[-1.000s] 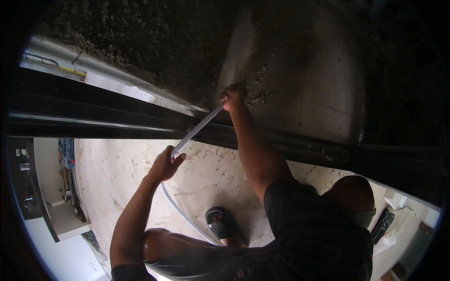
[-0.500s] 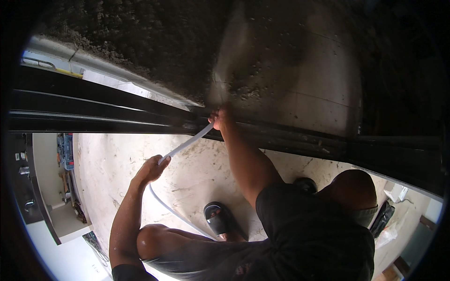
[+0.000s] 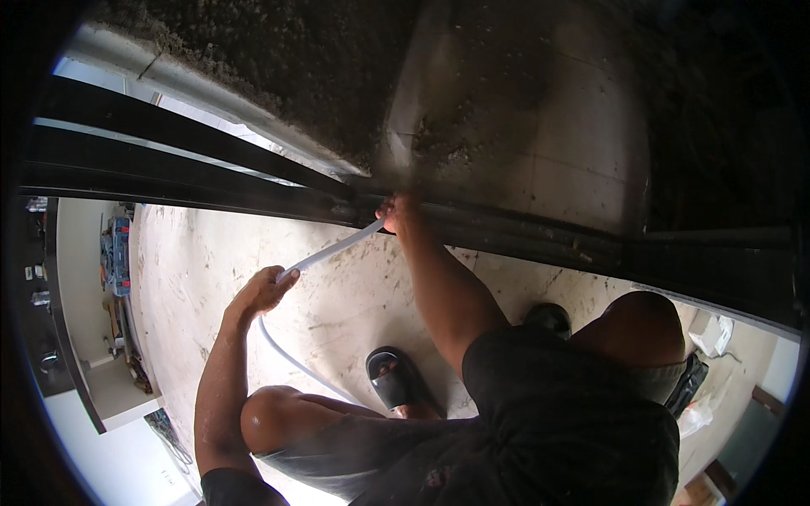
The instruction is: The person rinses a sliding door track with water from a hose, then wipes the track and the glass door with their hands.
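Head view: white flexible hose [image 3: 333, 250] above pale floor [image 3: 194, 278]

Left hand [image 3: 267, 291] is clamped on the hose. Right hand [image 3: 394, 212] is wrapped around its upper portion near the black rail [image 3: 506, 226]; exact fingertip placement is too dark to confirm. Below, the hose curves toward the black sandal [image 3: 396, 390].

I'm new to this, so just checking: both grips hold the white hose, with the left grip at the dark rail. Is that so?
Not quite: the head view shows the right grip at the dark rail, while the left grip is over the pale floor. Both do hold the white hose.
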The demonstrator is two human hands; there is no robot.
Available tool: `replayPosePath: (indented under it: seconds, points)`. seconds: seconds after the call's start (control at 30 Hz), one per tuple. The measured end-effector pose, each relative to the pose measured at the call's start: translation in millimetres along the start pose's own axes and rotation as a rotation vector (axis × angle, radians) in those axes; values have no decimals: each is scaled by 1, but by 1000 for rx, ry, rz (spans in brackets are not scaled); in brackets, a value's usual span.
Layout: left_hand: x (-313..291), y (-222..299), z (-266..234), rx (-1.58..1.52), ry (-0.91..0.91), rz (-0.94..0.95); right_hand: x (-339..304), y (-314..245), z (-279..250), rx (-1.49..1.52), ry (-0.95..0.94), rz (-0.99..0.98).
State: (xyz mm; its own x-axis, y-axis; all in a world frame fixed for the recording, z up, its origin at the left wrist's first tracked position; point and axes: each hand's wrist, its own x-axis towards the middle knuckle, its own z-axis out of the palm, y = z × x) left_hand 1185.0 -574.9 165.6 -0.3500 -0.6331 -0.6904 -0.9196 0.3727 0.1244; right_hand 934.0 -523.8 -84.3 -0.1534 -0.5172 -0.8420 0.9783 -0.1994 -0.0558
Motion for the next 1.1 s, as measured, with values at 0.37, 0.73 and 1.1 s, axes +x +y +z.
replayPosePath:
  seconds: [0.37, 0.73, 1.1]
  points:
    - [4, 39, 3, 68, -37, 117, 17, -37, -36, 205, 152, -71]
    - [14, 52, -21, 117, -102, 90, -7, -49, -59, 155, 207, -55]
    - [-4, 51, -21, 50, -154, 150, -40, -41, -79, -107, 210, -68]
